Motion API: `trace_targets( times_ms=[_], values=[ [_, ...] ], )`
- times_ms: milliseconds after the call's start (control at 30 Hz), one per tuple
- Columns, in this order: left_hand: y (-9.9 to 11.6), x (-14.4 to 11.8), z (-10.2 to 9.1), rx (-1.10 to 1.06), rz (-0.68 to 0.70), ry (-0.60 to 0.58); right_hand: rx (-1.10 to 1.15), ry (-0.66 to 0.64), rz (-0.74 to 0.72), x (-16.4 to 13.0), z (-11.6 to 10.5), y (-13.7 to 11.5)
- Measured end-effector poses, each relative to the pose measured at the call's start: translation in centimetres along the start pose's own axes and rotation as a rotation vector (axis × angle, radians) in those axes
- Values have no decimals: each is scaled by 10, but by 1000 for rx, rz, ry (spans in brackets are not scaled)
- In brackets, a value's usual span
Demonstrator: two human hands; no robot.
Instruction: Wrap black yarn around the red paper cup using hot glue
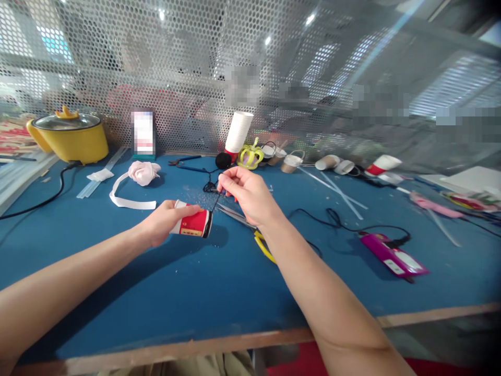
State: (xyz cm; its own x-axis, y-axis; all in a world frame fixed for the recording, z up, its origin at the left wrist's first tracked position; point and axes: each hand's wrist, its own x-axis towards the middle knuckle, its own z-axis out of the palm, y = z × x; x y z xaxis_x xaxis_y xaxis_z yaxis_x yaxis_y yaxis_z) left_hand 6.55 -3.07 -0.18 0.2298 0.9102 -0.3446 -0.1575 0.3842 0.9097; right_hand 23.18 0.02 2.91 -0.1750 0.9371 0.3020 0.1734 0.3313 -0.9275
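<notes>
Red-and-white paper cup (193,223) lying on its side just above the blue table (117,292), long axis roughly left to right, one dark end turned rightward toward the other hand. Wrapped from the left by the left hand (162,223), thumb over the top, fingers curled around the far end. Directly up and to the right of the cup's dark end, the right hand (245,193), fingertips pressed together in a pinch on a thin black strand (214,201) running down toward that end; whether the strand actually touches the cup cannot be told. Right hand nearer the dark end, left hand nearer the other one.

Just beneath the right wrist, yellow-handled scissors (261,245) flat on the table, blades pointing toward the cup. Farther right, a purple tool (393,257) with a black cord (332,216) looping back toward the middle. Behind the hands, a stack of white cups (238,131), a small yellow crown (250,155) and several cut cups (336,164) along the perforated metal screen (188,62). To the left, a pink fabric flower (143,172) on a white ribbon (125,201), and a yellow electric pot (70,136) at the table's far corner.
</notes>
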Motion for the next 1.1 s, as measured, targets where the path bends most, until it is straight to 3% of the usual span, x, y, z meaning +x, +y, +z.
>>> trace_targets(
  times_ms=[467, 833, 1100],
  values=[
    [-3, 2, -3, 119, 15, 59, -22, -9, -75, 0, 1, 5],
    [-8, 0, -6, 237, 129, -17, -135, 13, -71, 6, 2, 16],
    [-3, -6, 1, 171, 122, -39, -194, 14, -60, 7, 2, 18]
  ],
)
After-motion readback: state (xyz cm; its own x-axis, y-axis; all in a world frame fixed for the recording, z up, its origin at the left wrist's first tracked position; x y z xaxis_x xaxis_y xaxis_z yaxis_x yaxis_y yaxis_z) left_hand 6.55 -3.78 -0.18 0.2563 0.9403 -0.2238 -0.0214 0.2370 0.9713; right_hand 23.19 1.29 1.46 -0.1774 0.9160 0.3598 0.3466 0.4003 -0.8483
